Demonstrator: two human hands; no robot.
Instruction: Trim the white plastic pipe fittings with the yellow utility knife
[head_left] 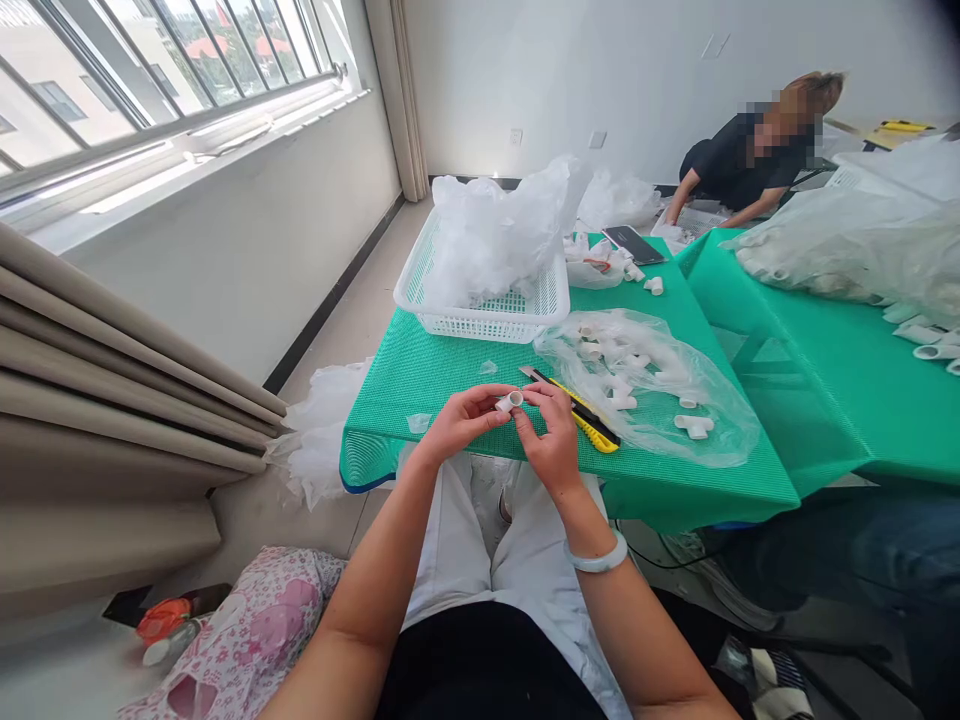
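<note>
A white pipe fitting (508,404) is held above the green bench (405,370), a little inside its near edge, with the left hand (466,418) in a narrow grip on one side and the right hand (553,435) in a narrow grip on the other. Toward the left edge lies a small plastic scrap (418,424), and a strip of bench separates the hands from the white basket (480,328). Room is tighter rightward, where a yellow knife (598,437) lies just beside the right hand and a plastic bag (720,445) of fittings (694,428) spreads toward the right edge.
</note>
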